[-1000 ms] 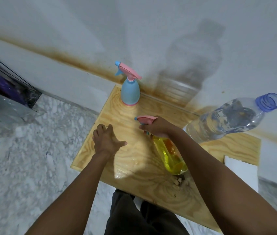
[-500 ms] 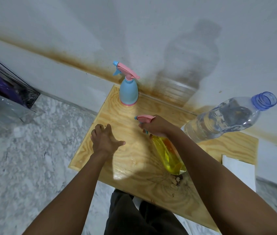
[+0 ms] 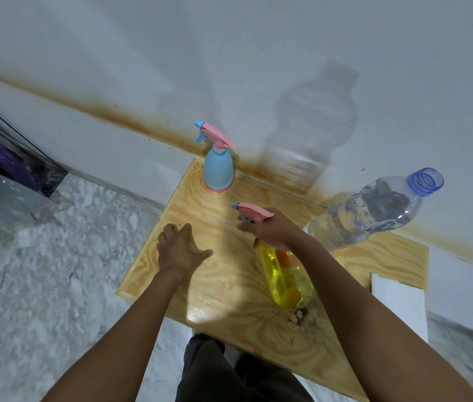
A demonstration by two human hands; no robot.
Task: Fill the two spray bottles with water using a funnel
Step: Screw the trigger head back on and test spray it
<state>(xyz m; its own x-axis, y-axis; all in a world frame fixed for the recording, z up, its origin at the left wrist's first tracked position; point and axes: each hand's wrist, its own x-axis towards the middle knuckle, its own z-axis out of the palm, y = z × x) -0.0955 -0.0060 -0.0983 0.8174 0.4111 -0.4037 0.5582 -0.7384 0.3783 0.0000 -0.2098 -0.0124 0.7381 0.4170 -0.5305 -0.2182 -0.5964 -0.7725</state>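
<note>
Yellow spray bottle upright, pink nozzle leftward, in right hand.

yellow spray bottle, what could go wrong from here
1. The right hand grips the yellow spray bottle only by its pink head, while the left hand hovers open, apart from it. Twisting the head could tip the bottle on the table.
2. The water bottle stands uncapped close beside the right forearm, so a nudge could knock it over and spill it.

blue spray btl upright by wall | yellow spray btl upright, centre | water btl uncapped
</note>
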